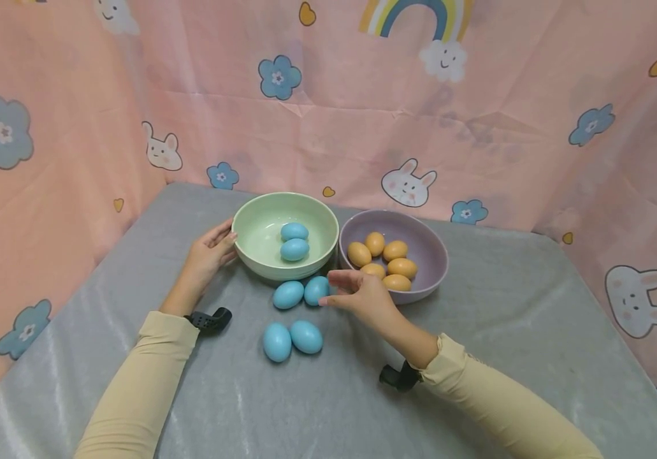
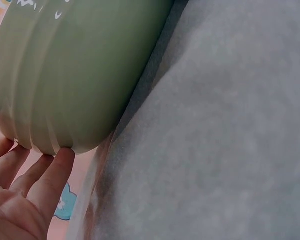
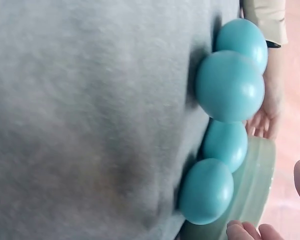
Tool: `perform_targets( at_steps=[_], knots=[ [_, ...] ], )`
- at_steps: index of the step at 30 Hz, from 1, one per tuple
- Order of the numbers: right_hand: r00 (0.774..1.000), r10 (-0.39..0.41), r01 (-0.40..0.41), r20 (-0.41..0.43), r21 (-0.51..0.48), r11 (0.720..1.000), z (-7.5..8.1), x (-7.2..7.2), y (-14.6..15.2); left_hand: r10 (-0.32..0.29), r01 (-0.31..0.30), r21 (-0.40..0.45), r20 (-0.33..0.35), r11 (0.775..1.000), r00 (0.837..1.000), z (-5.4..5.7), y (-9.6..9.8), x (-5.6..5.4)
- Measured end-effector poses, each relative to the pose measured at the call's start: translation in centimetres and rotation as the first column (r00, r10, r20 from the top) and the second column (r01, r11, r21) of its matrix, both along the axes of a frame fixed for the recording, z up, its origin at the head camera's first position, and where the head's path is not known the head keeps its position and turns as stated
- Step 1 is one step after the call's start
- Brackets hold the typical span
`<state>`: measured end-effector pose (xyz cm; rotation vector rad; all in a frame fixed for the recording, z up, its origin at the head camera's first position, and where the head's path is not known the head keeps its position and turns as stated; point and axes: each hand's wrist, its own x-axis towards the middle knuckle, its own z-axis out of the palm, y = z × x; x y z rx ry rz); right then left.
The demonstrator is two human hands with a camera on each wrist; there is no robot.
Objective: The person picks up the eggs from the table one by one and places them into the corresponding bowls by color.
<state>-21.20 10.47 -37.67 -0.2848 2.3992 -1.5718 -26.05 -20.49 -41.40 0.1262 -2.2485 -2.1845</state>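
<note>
Against the outer left side of a green bowl point(image 1: 256, 258), my left hand point(image 1: 204, 261) rests its fingertips. In the left wrist view, extended fingers point(image 2: 52, 180) touch the bowl's ribbed outside. Two blue eggs point(image 1: 294, 250) lie inside that bowl. My right hand point(image 1: 365, 299) hovers in front of a purple bowl point(image 1: 434, 261), its thumb and fingers spread apart beside a blue egg point(image 1: 315, 291). Nothing shows between them in the right wrist view. Another blue egg point(image 1: 288, 295) lies at that egg's left, and two more blue eggs point(image 1: 277, 342) lie nearer on the cloth.
Several orange-yellow eggs point(image 1: 401, 268) lie in the purple bowl, which stands close to the green bowl's right side. A grey cloth point(image 1: 282, 408) covers the table. Behind and at both sides hangs a pink printed curtain point(image 1: 334, 140).
</note>
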Motion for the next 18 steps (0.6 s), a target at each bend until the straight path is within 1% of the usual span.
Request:
perform_targets(
  at_steps=[5, 11, 18],
  knots=[
    [1.000, 0.012, -0.012, 0.017, 0.003, 1.000, -0.6, 0.1, 0.1, 0.003, -0.003, -0.004, -0.012, 1.000, 1.000, -0.1, 0.0, -0.1],
    [1.000, 0.014, -0.014, 0.026, 0.008, 1.000, -1.1, 0.2, 0.2, -0.004, 0.003, -0.018, -0.024, 1.000, 1.000, -0.4, 0.0, -0.2],
    [1.000, 0.000, -0.001, 0.031, 0.052, 0.999, -1.6, 0.0, 0.0, 0.002, -0.003, -0.030, -0.032, 1.000, 0.999, -0.3, 0.0, -0.2]
  ],
)
